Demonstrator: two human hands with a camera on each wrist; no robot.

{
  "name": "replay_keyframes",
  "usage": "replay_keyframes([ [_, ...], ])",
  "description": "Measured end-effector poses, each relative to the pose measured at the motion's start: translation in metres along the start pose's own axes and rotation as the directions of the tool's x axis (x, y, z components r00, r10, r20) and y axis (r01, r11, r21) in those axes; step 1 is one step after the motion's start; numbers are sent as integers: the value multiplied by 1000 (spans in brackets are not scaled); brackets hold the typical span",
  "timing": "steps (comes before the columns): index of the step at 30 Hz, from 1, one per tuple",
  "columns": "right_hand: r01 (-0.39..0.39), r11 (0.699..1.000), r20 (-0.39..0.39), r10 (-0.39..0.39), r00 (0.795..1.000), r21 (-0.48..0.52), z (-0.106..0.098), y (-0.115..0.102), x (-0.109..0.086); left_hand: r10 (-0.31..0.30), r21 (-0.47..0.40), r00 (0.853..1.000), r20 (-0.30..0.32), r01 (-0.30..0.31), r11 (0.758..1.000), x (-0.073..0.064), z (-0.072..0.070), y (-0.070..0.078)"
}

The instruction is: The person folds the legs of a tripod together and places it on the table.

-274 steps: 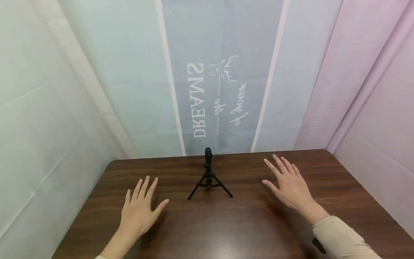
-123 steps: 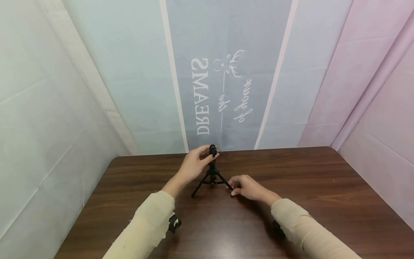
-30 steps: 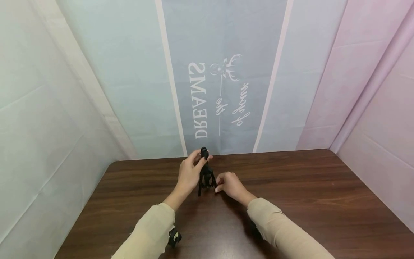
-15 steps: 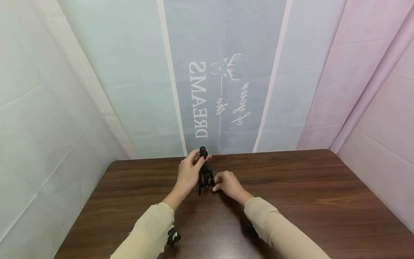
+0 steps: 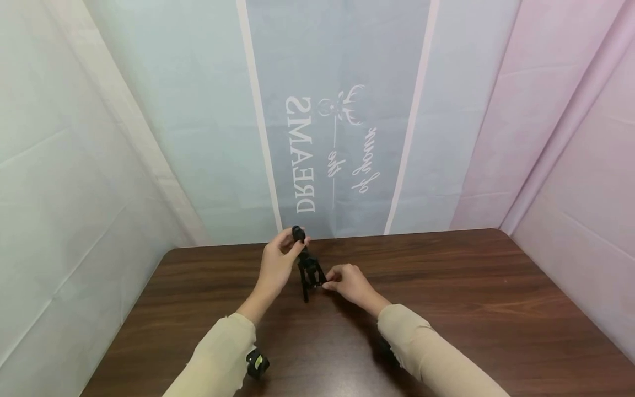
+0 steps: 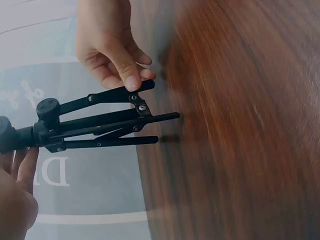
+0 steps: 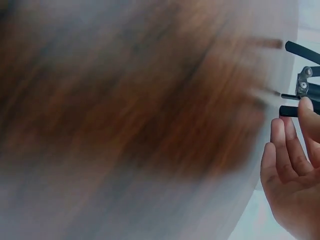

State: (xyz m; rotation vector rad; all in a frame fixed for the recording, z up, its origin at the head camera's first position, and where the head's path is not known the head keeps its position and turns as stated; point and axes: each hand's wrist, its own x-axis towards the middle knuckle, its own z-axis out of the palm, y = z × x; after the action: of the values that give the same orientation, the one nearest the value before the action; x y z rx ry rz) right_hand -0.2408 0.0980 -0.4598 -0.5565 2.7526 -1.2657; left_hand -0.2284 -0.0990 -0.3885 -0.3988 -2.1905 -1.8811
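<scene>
A small black tabletop tripod (image 5: 311, 270) leans over the far middle of the table, its head up and to the left. My left hand (image 5: 274, 263) grips it near the head, thumb on the near side. Low on one leg, the thumb and fingers of my right hand (image 5: 351, 284) pinch close to the foot. In the left wrist view the tripod's legs (image 6: 120, 95) stand close together around the centre column, with a round knob (image 6: 48, 109) above them. The right wrist view catches only the leg ends (image 7: 295, 111) beside my right hand (image 7: 292, 175).
The dark wood-grain table (image 5: 446, 292) reaches back to a printed fabric backdrop (image 5: 342, 66) with mirrored lettering. Pale cloth walls flank it on both sides. A small black device (image 5: 258, 363) is worn at the left sleeve (image 5: 215, 350).
Both hands came from lying apart to hold the tripod. Its spread legs have drawn inward. Over the last half second its head has moved left and it tilts more.
</scene>
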Motion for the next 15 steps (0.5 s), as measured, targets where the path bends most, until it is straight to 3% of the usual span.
replay_keyframes([
  [4, -5, 997, -59, 10, 998, 75, -4, -5, -9, -21, -124, 995, -98, 9, 992, -4, -7, 2],
  [9, 22, 978, -167, 13, 986, 208, -8, -11, -25, -70, -257, 975, -209, 14, 966, -10, -13, 8],
  [15, 65, 969, -267, 1, 964, 237, -6, -15, -43, -202, -479, 929, -310, 31, 877, -19, -15, 18],
])
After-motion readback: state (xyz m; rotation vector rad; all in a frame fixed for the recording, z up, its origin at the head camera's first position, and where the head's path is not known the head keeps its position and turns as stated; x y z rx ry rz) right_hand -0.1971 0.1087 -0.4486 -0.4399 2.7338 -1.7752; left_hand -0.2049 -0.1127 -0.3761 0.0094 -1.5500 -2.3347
